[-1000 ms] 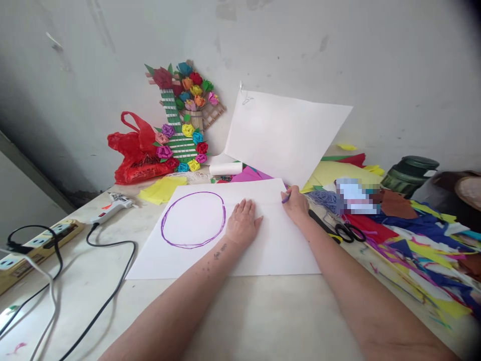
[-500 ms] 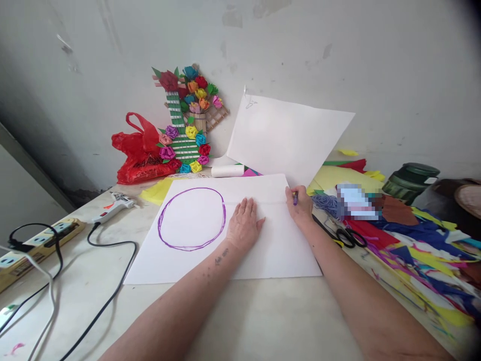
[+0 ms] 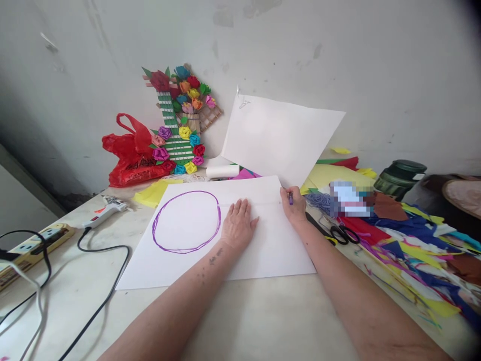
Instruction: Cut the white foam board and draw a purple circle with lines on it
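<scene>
A large white sheet of paper lies on the table in front of me. A purple circle is drawn on its left half. My left hand presses flat on the sheet just right of the circle, fingers stretched out. At the sheet's right edge, my right hand holds a purple marker in its curled fingers; the marker's tip is hidden. A faint line runs across the paper from the circle toward the right hand.
Scissors and fabric scraps lie to the right, near a pixelated phone. Left are a glue gun, its cord and a power strip. Behind stand a red bag, paper flowers and another white sheet.
The whole view has shifted slightly, so everything appears a little further left. Both hands keep their places on the paper, and the marker stays in the right hand.
</scene>
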{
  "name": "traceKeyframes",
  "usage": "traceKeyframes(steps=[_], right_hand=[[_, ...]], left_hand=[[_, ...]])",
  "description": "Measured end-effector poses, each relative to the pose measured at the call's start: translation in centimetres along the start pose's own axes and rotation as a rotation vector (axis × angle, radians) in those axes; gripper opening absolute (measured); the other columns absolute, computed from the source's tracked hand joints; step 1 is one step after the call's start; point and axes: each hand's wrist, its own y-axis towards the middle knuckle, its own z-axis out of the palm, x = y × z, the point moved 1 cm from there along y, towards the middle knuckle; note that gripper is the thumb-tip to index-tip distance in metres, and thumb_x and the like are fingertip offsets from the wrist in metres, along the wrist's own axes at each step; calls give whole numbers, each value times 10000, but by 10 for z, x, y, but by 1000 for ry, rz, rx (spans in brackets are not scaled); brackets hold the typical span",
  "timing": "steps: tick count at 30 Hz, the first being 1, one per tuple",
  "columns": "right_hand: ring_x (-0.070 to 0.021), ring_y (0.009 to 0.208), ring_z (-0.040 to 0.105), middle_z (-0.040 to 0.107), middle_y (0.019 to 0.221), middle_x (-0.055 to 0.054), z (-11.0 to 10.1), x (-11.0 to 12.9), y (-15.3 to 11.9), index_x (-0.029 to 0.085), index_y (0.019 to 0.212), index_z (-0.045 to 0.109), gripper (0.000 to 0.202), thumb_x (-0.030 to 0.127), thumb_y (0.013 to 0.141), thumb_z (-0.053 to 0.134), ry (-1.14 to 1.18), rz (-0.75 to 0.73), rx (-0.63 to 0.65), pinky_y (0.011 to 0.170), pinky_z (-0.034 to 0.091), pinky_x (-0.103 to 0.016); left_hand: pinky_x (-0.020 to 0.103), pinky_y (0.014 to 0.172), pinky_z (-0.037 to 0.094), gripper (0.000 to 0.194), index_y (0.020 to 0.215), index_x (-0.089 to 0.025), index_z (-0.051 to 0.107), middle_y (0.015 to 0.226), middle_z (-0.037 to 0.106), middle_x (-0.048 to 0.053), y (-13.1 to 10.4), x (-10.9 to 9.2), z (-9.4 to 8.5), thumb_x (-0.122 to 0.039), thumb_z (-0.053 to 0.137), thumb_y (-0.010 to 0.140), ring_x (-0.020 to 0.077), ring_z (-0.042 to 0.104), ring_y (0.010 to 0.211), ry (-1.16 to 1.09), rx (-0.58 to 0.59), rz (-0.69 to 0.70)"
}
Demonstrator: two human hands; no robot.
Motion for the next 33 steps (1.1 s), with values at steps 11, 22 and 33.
traceKeyframes(steps=[11,22,33], right_hand=[[-166,587,441,480,583,10,0,-1,0,207,746,492,325,519,723,404,-1,5,20,600,308,-275],[-169,626,460,509,623,3,6,-10,1,214,713,477,382,576,727,356,128,41,9,601,323,-267],[-172,631,453,506,605,4,6,-10,1,218,679,468,398,592,715,335,156,82,1,587,317,-262]], left_hand=[[393,1057,231,536,1278,-67,418,1383,347,116,0,2,6,-395,249,889,237,270,1290,-38,22,-12],[393,1055,235,542,1280,-63,417,1384,343,118,1,3,3,-396,240,891,238,273,1289,-50,34,-14],[389,1057,231,536,1284,-72,414,1383,347,115,1,3,3,-396,250,890,234,271,1290,-55,59,-28]])
